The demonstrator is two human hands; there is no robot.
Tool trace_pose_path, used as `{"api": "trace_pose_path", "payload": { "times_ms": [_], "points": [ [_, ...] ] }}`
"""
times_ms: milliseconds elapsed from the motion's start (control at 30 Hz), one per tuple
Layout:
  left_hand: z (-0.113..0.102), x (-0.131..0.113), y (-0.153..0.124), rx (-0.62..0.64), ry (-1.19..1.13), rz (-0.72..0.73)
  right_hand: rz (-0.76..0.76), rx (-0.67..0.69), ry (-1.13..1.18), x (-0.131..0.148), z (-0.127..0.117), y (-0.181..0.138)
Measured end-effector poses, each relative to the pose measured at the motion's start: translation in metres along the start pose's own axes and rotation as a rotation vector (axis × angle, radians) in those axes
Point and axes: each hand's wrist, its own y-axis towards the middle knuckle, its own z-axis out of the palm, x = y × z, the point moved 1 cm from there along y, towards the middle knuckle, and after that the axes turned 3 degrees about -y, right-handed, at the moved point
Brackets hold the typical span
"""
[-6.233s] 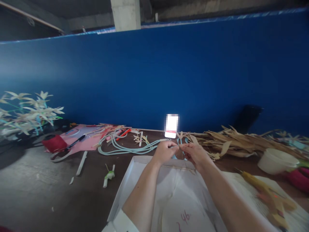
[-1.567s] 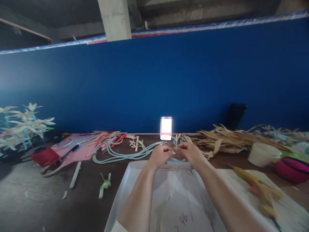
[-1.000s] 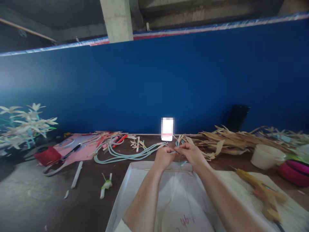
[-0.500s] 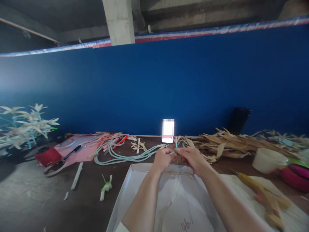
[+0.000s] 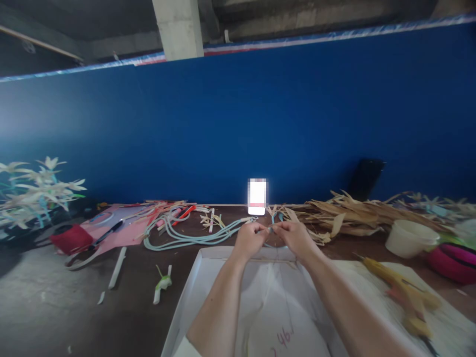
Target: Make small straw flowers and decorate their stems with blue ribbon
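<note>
Above the far edge of the white cardboard tray near the bench's back edge, the left hand and right hand meet fingertip to fingertip, both pinching a thin, pale blue strip that curls into a small loop beyond them.

A deep blue wall running across the whole view, a pale concrete pillar rising behind it, a dark ceiling hanging above, a dark brown table spreading below, daylight glancing off its left side
</note>
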Motion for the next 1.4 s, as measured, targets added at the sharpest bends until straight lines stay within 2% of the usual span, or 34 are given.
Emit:
{"api": "trace_pose_path", "payload": {
  "times_ms": [300, 433, 700, 967, 1133, 1400],
  "points": [
    [0.000, -0.004, -0.001, -0.029, 0.066, 0.061, -0.068, -0.034, -0.078, 0.001, 0.001, -0.001],
    [0.000, -0.004, -0.001, -0.037, 0.075, 0.044, -0.012, -0.050, -0.025, -0.002, 0.003, -0.001],
    [-0.002, -0.001, -0.001, -0.020, 0.014, -0.007, 0.103, 0.017, 0.178, -0.014, 0.008, 0.005],
    [-0.005, -0.003, 0.000, -0.018, -0.004, -0.004, 0.187, 0.063, 0.325, -0.002, 0.007, -0.001],
    [-0.002, 0.004, 0.001, 0.061, -0.130, -0.097, 0.150, 0.147, 0.434, 0.001, 0.008, -0.003],
    [0.001, 0.004, 0.001, 0.110, -0.218, -0.208, 0.183, 0.181, 0.545, -0.001, 0.009, -0.003]
  ]
}}
